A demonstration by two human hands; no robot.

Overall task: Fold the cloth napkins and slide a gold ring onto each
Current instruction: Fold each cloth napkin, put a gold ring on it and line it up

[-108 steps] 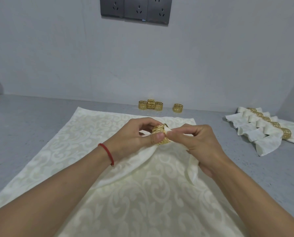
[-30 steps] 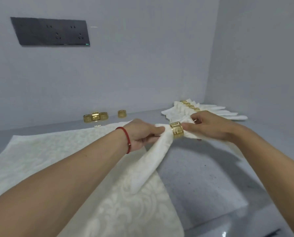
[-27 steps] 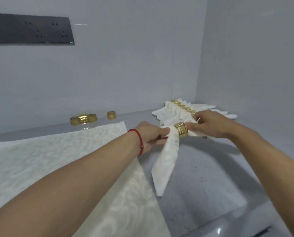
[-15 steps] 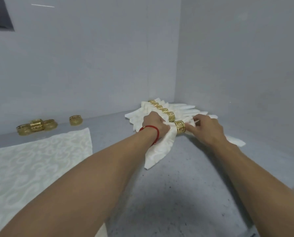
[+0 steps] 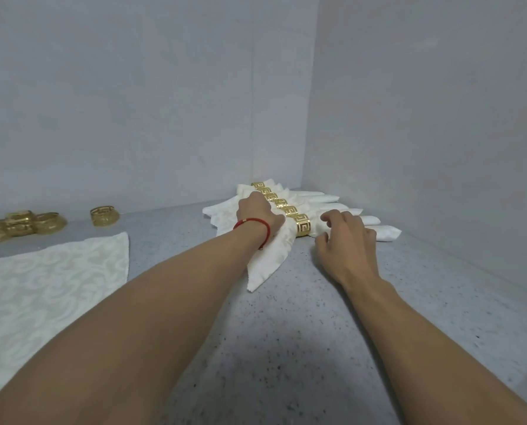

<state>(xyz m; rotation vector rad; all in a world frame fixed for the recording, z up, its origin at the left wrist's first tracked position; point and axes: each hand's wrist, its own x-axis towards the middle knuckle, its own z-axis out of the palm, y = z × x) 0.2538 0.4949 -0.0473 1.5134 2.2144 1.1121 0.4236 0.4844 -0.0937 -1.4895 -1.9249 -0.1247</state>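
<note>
The newest folded white napkin [image 5: 268,262] lies at the front of a row of ringed napkins [image 5: 320,199] in the far corner, with a gold ring [image 5: 302,230] round its middle. My left hand [image 5: 257,216] rests on this napkin just left of the ring; its fingers curl over the cloth and their tips are hidden. My right hand [image 5: 345,240] hovers just right of the ring with fingers relaxed, holding nothing. A flat unfolded napkin [image 5: 47,280] is spread at the left.
Loose gold rings sit by the back wall: a cluster [image 5: 23,227] and a single one [image 5: 102,215]. The grey speckled tabletop [image 5: 286,332] meets walls at the back and on the right, close behind the row.
Both hands carried the ringed napkin right from the flat cloth and laid it at the front of the row. My right hand has let go of it.
</note>
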